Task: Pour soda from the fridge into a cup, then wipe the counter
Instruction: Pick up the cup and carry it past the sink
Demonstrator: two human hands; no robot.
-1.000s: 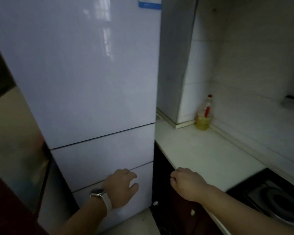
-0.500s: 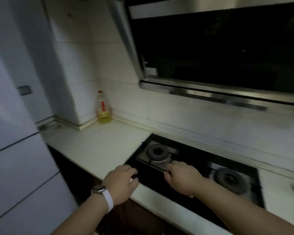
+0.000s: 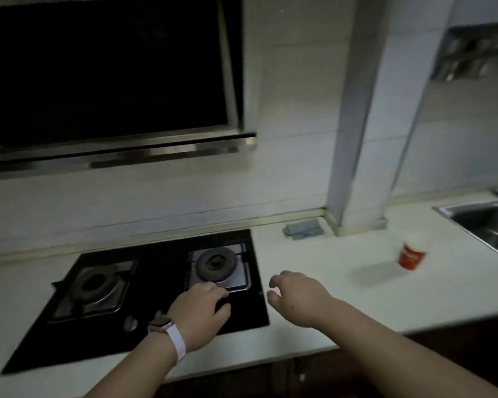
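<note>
The cup (image 3: 413, 254), red with a white upper part, stands upright toward the right end of the surface (image 3: 328, 285), near the sink's (image 3: 454, 209) front-left corner and well apart from both hands. It is blurred, so I cannot tell whether anything is in it. A folded grey cloth (image 3: 304, 228) lies at the back edge of the surface, just beside the foot of the tiled pillar (image 3: 362, 139). Left of these, the black hob (image 3: 161, 265) is set into the surface under the range hood (image 3: 107, 81).

The right grip (image 3: 296, 294) hovers over the surface just past the hob's right edge, fingers loosely curled and holding nothing. The left grip (image 3: 200, 314), with a watch (image 3: 163, 324) at the wrist, hangs over the hob's front right part, just in front of the right burner (image 3: 215, 264), likewise slack and empty.

As a judgement, the task has barely begun: no soda is in view or in hand, nothing shows as poured, and the cloth looks untouched. Fetching the soda, pouring and wiping all remain.

Against half a second ago, the view has swung right: the fridge and the yellow oil bottle have left the frame, while the cup, cloth, pillar and sink have come in. Both grips are as empty as they were then.
</note>
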